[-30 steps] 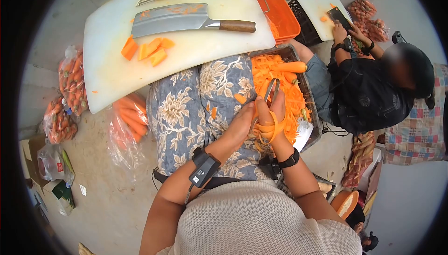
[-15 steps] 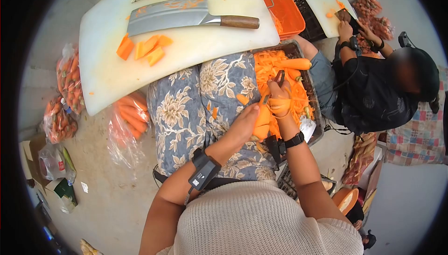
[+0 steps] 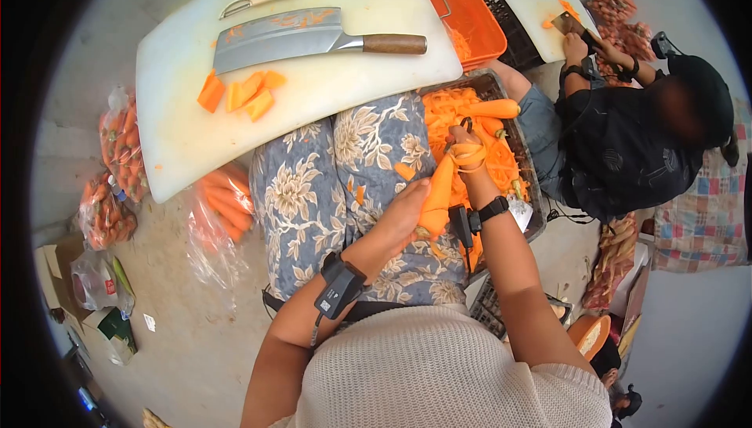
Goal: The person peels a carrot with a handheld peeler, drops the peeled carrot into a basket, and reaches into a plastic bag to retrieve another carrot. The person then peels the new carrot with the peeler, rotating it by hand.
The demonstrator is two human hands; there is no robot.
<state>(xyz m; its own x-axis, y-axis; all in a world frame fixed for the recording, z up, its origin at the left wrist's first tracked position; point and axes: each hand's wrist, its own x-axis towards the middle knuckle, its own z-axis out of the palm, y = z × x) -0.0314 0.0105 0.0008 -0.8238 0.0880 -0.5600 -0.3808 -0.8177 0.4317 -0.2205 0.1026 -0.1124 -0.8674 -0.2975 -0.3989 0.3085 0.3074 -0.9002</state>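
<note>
My left hand (image 3: 406,207) is wrapped round the thick lower part of a peeled orange carrot (image 3: 439,193) over my lap. At the carrot's upper end my right hand (image 3: 464,150) grips a peeler (image 3: 468,124), of which only a dark looped part shows. Orange peel strips drape over the right hand's fingers. Beneath and beyond them a dark crate (image 3: 535,193) holds a heap of carrot peel (image 3: 450,103), with a whole carrot (image 3: 497,108) lying on top.
A white cutting board (image 3: 313,87) bears a cleaver (image 3: 282,36), another peeler (image 3: 258,3) and carrot pieces (image 3: 254,95). Behind stands an orange bin (image 3: 486,32). Bagged carrots (image 3: 227,201) lie left. On the right, a co-worker (image 3: 619,130) uses a cleaver at another board (image 3: 521,5).
My right hand and the peeler have shifted slightly up along the carrot, and the carrot has tilted more upright. The co-worker's cleaver has moved a little on the other board.
</note>
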